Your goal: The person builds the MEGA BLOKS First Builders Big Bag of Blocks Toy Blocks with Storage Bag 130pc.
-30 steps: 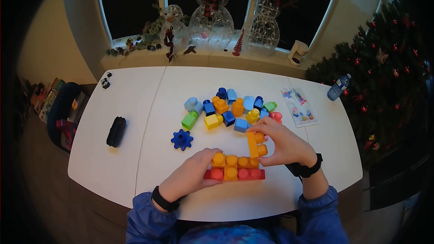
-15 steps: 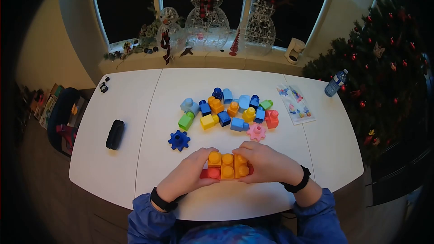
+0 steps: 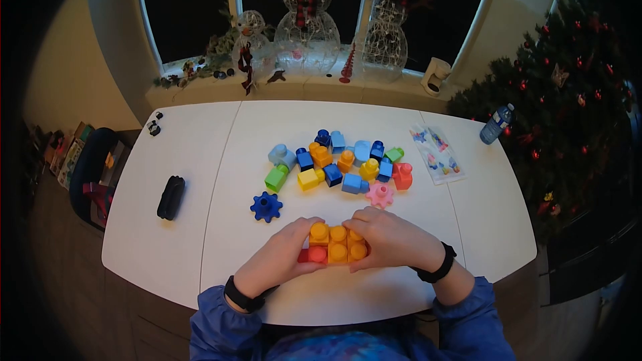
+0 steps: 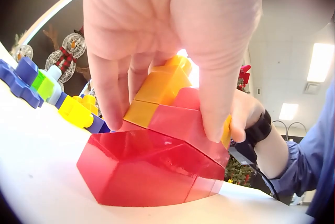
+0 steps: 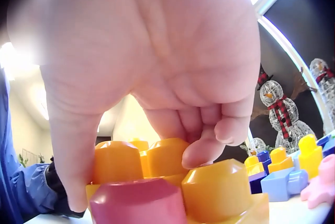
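Observation:
A block assembly lies near the front of the table, with orange blocks (image 3: 338, 243) over a red layer (image 3: 317, 255). My left hand (image 3: 284, 253) grips its left end, thumb at the front and fingers behind. At the right end my right hand (image 3: 394, 241) holds the orange blocks between thumb and fingers. In the left wrist view, a red base piece (image 4: 141, 166) rests on the table under the red and orange blocks, below my left hand (image 4: 172, 30). The right wrist view has my right hand (image 5: 157, 51) over orange studs (image 5: 217, 187) and a pinkish-red stud (image 5: 138, 203).
Loose blocks in several colours, such as a green one (image 3: 276, 178), lie beyond the hands, with a blue gear piece (image 3: 267, 207) and a pink one (image 3: 380, 194). A black case (image 3: 171, 198) is at left; a printed sheet (image 3: 438, 154) and a bottle (image 3: 497, 124) are at right.
My right hand has brought an orange block down onto the right part of the assembly, where it now sits beside the other orange blocks. My left hand has kept its grip on the left end.

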Available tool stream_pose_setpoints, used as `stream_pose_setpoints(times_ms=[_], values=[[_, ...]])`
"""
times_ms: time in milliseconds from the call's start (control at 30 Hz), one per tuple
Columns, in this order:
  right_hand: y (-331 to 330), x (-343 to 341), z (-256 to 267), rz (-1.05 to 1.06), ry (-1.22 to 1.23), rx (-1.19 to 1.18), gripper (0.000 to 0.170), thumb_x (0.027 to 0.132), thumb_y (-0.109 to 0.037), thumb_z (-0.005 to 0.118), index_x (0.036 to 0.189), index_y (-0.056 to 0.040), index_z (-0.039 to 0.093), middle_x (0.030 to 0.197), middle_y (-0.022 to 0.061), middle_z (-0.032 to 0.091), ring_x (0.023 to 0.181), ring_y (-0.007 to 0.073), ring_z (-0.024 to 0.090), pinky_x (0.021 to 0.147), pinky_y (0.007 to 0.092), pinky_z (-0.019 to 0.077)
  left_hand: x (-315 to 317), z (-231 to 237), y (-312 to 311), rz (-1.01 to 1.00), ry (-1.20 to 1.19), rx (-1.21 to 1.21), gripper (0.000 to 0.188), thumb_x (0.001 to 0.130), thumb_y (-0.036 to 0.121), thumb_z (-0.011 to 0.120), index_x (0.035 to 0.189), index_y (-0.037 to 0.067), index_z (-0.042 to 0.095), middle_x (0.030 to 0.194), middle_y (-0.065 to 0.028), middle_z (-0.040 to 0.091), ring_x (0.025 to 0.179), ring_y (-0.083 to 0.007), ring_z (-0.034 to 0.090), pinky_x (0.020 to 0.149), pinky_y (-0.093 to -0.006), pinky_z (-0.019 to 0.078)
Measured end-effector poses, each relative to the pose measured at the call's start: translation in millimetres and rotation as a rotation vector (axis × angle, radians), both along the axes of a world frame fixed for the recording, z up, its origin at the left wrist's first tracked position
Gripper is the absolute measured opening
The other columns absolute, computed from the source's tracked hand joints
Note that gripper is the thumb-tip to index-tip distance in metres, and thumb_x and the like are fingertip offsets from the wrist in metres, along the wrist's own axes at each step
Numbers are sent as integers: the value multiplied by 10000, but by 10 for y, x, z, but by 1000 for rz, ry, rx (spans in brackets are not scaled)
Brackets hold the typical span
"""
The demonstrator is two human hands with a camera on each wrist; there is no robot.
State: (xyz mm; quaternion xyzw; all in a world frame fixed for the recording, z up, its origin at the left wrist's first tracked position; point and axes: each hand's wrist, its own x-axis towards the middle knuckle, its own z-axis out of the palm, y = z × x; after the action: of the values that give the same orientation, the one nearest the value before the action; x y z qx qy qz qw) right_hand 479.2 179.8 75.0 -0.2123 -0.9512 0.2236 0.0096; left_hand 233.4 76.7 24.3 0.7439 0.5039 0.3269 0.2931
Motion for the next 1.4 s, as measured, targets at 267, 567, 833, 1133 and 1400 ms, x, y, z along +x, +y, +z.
stream_pose_setpoints(times_ms=[267, 567, 833, 1133, 1400], values=[[901, -385, -119, -219, 284, 264, 458, 871, -372, 806, 1170, -45, 689, 1072, 172, 667, 986, 369, 676, 852, 436, 552, -8, 11, -4, -18, 6, -14, 719, 809, 151, 894, 1402, 31, 506, 1327, -183, 587, 1172, -350, 636, 987, -380, 571], [1469, -660, -621, -330, 93, 415, 202, 848, -153, 720, 997, -22, 681, 1003, 188, 675, 947, 388, 685, 835, 469, 569, -16, -37, 8, -28, -10, 20, 735, 804, 168, 899, 1405, 25, 500, 1314, -186, 593, 1176, -352, 635, 980, -379, 572], [1201, -457, -176, -341, 348, 279, 227, 845, -125, 751, 1031, -23, 670, 971, 187, 690, 915, 372, 690, 819, 441, 561, -6, -21, 1, -19, 19, 33, 732, 804, 179, 899, 1401, 30, 502, 1302, -186, 599, 1180, -372, 625, 993, -382, 556], [183, 300, 437, -235, 238, 13, 274, 806, -102, 826, 1041, -57, 694, 919, 116, 720, 842, 275, 711, 745, 349, 561, -13, -11, 11, -17, 41, 22, 730, 800, 180, 902, 1393, 31, 504, 1307, -184, 600, 1177, -362, 632, 993, -387, 555], [13, 375, 149, -180, 249, -12, 204, 839, -73, 816, 1005, -52, 699, 976, 108, 732, 895, 287, 717, 779, 358, 579, 1, 10, -3, -3, 36, -1, 750, 785, 187, 914, 1393, 32, 503, 1315, -185, 607, 1178, -363, 632, 1012, -388, 534]])
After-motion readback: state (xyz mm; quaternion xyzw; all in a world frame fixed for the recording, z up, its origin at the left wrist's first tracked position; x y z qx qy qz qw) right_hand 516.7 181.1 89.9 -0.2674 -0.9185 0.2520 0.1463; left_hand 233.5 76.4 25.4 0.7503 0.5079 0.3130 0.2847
